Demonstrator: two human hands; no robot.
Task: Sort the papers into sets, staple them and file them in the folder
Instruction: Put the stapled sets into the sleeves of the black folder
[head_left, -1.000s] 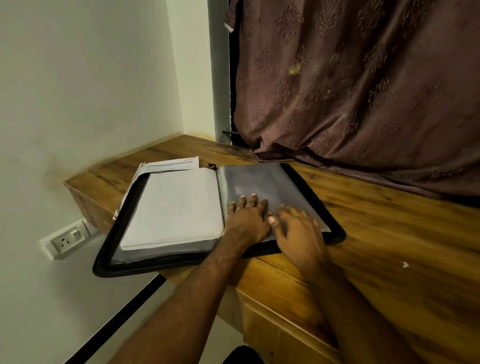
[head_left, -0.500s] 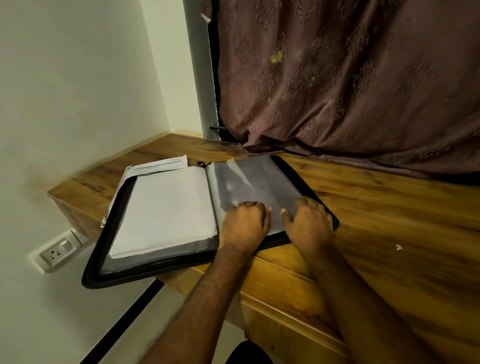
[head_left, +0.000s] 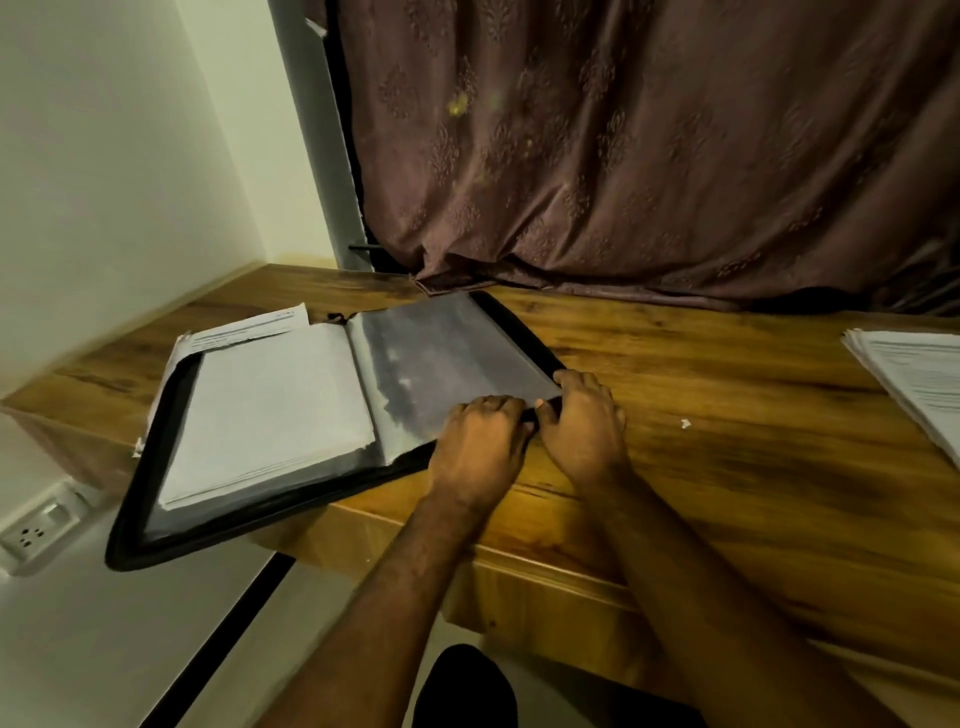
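Folder (head_left: 322, 540) sleeve (head_left: 447, 358): thin, slick, floppy plastic (light). Your left hand (head_left: 475, 447) and right hand (head_left: 584, 421) both pinch its near corner; part it there

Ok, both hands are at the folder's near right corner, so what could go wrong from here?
1. The folder overhangs the desk edge on the left; pulling at the sleeve could tip it off.
2. The left hand and right hand pinch the thin sleeve's corner, which might crease or tear.
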